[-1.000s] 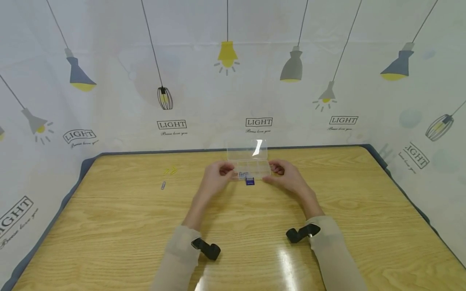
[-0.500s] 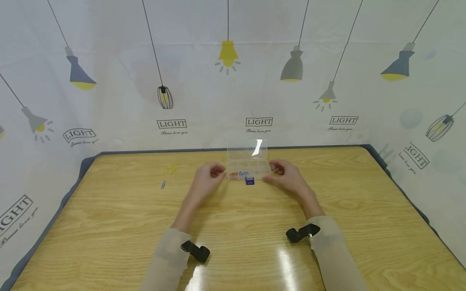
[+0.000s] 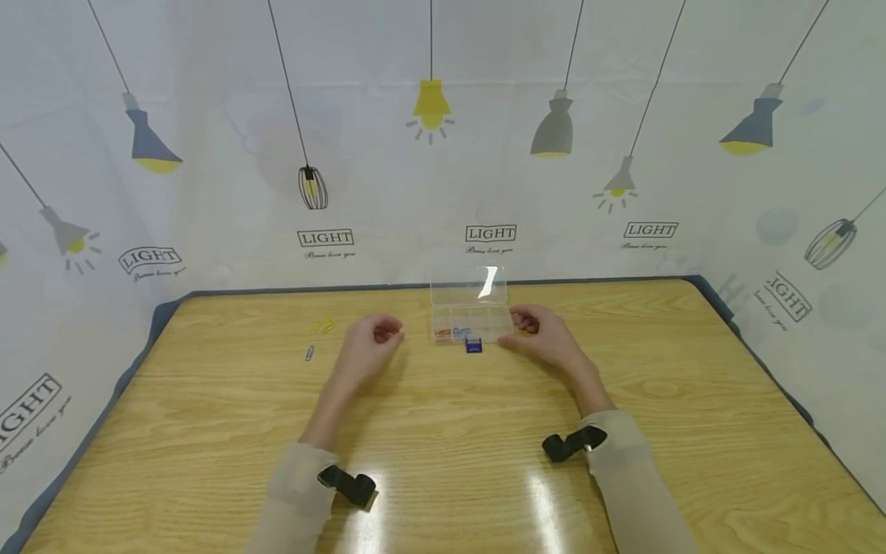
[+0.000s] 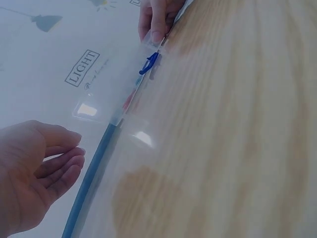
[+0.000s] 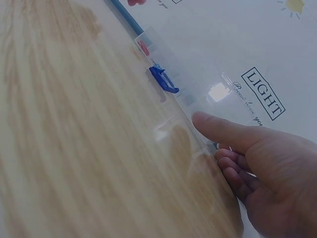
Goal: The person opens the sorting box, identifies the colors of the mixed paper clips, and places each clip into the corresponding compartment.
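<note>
A clear plastic compartment box (image 3: 484, 323) stands at the back of the table with its lid (image 3: 457, 286) raised. Red paper clips (image 3: 442, 334) lie in its front left compartment, blue ones (image 3: 461, 332) beside them. A dark blue latch (image 3: 474, 345) hangs at the front edge. My right hand (image 3: 547, 336) grips the box's right end, thumb at the front and fingers behind. Left of the box, my left hand (image 3: 367, 345) is in the air, fingers loosely bent with nothing between them; the left wrist view shows this hand (image 4: 37, 173) apart from the box.
Several yellow paper clips (image 3: 328, 326) and one blue-purple paper clip (image 3: 309, 353) lie on the wooden table (image 3: 443, 431) to the left. Behind the table's dark edge hangs a white cloth (image 3: 388, 208) printed with lamps.
My left hand has let go of the box's left end and moved left, toward the loose clips. The right hand has stayed at the right end.
</note>
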